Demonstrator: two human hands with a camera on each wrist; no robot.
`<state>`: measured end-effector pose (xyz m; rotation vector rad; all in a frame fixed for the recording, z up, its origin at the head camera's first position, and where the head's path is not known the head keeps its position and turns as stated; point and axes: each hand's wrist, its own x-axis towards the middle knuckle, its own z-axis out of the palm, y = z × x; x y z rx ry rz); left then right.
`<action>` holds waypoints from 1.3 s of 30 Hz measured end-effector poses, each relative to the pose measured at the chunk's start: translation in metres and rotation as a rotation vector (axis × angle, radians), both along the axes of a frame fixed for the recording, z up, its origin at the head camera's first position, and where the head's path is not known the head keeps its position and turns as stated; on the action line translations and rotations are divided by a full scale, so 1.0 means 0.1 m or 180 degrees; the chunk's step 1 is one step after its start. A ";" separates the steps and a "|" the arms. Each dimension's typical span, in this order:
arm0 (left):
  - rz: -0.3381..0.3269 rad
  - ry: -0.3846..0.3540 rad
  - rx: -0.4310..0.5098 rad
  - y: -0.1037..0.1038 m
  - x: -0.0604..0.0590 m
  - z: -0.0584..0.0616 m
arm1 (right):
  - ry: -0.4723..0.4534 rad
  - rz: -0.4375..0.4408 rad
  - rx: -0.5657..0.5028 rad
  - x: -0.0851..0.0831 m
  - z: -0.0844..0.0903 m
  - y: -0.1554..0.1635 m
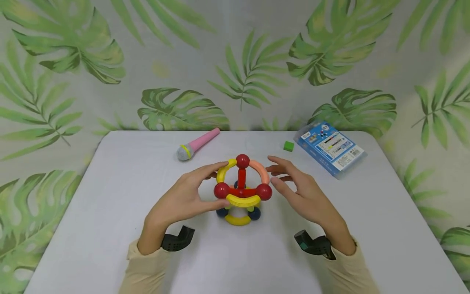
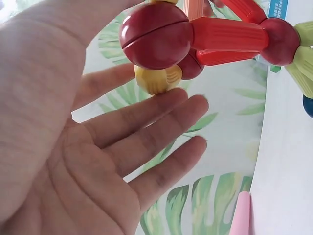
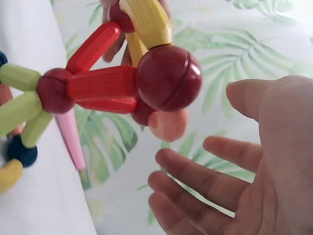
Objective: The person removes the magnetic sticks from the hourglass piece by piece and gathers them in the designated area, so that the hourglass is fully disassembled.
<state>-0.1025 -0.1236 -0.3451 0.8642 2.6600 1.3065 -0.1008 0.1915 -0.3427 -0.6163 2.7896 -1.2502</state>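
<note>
A magnetic ball-and-rod toy (image 1: 241,191) stands on the white table, its upper ring made of red balls and curved yellow and pink rods. Straight red rods (image 2: 230,39) meet at a lower red ball, above light green rods (image 3: 22,105) and dark blue balls. My left hand (image 1: 183,196) holds the ring's left side lightly, thumb at the front yellow rod and index finger at the rear one. The other left fingers (image 2: 161,127) stretch out below the ring. Just right of the toy, my right hand (image 1: 302,190) is apart from it, fingers spread and relaxed.
Behind the toy to the left lies a pink toy microphone (image 1: 198,143). A small green block (image 1: 288,146) sits at the back right, near a blue printed package (image 1: 332,148). The leaf-patterned cloth (image 1: 249,69) hangs behind the table (image 1: 110,196).
</note>
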 end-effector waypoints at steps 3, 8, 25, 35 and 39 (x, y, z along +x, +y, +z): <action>-0.0080 0.0008 0.0079 -0.01 -0.03 -0.01 | -0.0206 0.0070 -0.0224 -0.06 -0.06 -0.05; -0.0140 -0.0046 0.0210 -0.06 -0.04 -0.03 | -0.0666 0.0151 -0.0808 -0.11 -0.14 -0.10; -0.0285 0.0089 0.0307 -0.22 -0.10 -0.03 | -0.0730 0.0002 -0.1164 -0.09 -0.26 -0.20; -0.0277 0.0047 0.0360 -0.27 -0.11 -0.07 | -0.0729 -0.0078 -0.1193 -0.09 -0.23 -0.23; -0.0240 0.0030 0.0367 -0.27 -0.11 -0.07 | -0.0892 -0.0140 -0.1268 -0.09 -0.21 -0.24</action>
